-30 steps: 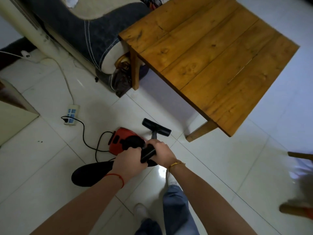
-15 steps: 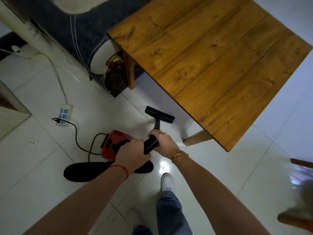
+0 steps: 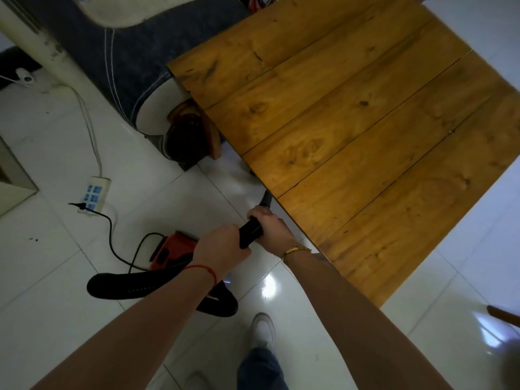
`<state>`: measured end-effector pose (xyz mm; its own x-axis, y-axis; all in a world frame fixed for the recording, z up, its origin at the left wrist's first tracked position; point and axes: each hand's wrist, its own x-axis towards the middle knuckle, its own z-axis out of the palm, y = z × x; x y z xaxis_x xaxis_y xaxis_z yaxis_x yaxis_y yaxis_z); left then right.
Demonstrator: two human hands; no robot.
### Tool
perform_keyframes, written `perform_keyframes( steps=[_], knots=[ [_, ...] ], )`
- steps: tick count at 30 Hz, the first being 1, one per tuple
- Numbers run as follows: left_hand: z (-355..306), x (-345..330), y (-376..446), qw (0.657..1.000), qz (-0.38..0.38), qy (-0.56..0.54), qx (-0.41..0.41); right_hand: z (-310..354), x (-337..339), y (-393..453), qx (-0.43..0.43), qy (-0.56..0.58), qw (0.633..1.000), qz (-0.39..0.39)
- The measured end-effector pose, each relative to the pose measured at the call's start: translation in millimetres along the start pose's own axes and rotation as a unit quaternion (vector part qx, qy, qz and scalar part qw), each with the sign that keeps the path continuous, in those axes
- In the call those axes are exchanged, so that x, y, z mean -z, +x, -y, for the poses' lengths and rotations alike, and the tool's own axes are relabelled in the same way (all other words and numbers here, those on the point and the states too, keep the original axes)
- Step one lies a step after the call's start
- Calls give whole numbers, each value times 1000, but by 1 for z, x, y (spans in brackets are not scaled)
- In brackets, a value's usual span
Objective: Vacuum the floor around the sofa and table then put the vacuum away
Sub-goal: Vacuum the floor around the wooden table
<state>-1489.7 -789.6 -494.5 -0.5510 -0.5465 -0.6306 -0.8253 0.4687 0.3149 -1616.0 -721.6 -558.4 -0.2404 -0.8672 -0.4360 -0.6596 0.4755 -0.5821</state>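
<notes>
Since a moment ago the black nozzle that showed on the white tiled floor (image 3: pixel 56 153) in front of the wooden table (image 3: pixel 365 130) has gone out of sight under the table's near edge; only a short piece of the black tube (image 3: pixel 266 199) shows there, running under the edge. Both hands have moved forward with it, closer to the table.

The right hand (image 3: pixel 270 231) grips the black ribbed hose (image 3: pixel 251 232) with its fingers curled round it, just beside the table's near edge, a gold bracelet (image 3: pixel 296 251) on its wrist. The left hand (image 3: pixel 219 246) holds the same hose just behind the right, fingers wrapped round it, a red string (image 3: pixel 203 269) at the wrist.

The red vacuum body (image 3: pixel 172 250) sits on the floor behind the left hand, partly hidden by it. Its black cord (image 3: pixel 111 229) runs to a white power strip (image 3: pixel 94 192) on the floor near the sofa (image 3: pixel 118 60). The sofa's end stands against the table's far left corner. A loop of black hose lies on the floor under the left forearm. White shoes (image 3: pixel 263 329) show near the bottom edge.
</notes>
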Motion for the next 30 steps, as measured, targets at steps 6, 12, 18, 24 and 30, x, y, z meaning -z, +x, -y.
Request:
perform_keyframes(
  steps=[6,12,18,24,30],
  knots=[
    [-2,-3,-5,1000,3,0,1,-2,-1,-3,2,-8,1000,12],
    [14,-18,-40,1000,-3,-1,2,14,-19,-39,-6,-12,1000,23],
    [38,-37,-98,999,5,35,-20,40,-56,-97,-16,8,1000,19],
    [64,-60,-167,997,28,27,-72,67,-105,-163,-32,44,998,-4],
    [94,-87,-215,992,49,50,-105,88,-148,-217,-53,58,997,-17]
  ],
)
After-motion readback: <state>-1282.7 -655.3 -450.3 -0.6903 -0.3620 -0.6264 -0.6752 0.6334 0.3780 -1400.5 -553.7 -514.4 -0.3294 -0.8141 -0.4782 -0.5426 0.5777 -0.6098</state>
